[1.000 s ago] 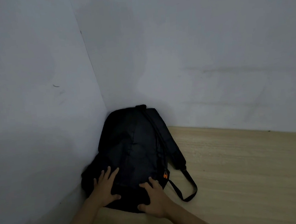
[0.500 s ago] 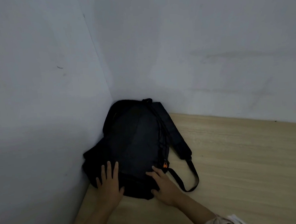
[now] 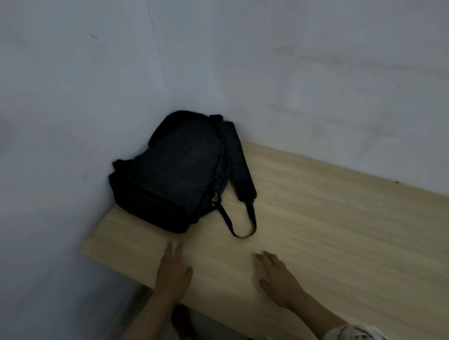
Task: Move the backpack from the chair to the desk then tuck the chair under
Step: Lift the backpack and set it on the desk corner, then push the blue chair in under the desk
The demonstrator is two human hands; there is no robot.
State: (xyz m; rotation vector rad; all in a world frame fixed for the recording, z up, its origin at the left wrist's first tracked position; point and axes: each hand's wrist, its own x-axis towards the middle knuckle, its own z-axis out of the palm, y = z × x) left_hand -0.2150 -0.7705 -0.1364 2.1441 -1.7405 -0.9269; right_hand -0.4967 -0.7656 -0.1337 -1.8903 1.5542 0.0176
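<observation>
The black backpack [image 3: 179, 171] lies flat on the light wooden desk [image 3: 333, 228], pushed into the corner where two white walls meet. One shoulder strap [image 3: 238, 168] trails to its right and ends in a loop on the desk. My left hand [image 3: 173, 273] hovers over the desk just in front of the bag, fingers spread, holding nothing. My right hand [image 3: 276, 274] is a little further right, also open and clear of the bag. The chair is out of sight.
White walls [image 3: 49, 131] close in the desk on the left and at the back. The desk's front edge [image 3: 134, 274] runs diagonally below my hands. Beneath it a foot [image 3: 182, 324] stands on grey floor.
Both hands have let go of the backpack and drawn back toward me. The view has pulled back and tilted down, so the desk's front edge and the floor now show.
</observation>
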